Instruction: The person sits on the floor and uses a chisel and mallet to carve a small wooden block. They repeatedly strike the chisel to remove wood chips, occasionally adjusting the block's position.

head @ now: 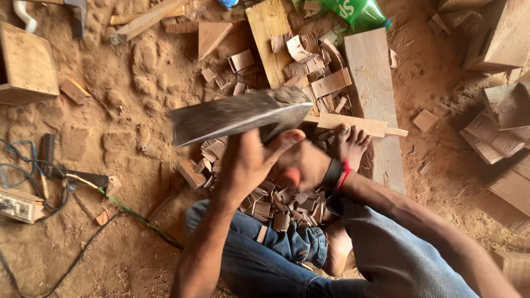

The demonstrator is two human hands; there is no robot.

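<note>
Head view: we sit on the dirt floor [138, 72] with a broad hatchet blade [237, 115] raised over a wooden workpiece [353, 124].

Our left hand [248, 160] is wrapped tight around the hatchet just below its head; our right hand [301, 165] is clenched too, though we cannot tell on what. The pale workpiece lies across a plank [375, 88], pinned by our bare foot [350, 143], with wood chips [276, 201] heaped near our knees. We judge short, controlled strokes best, landing well clear of the toes.
</note>
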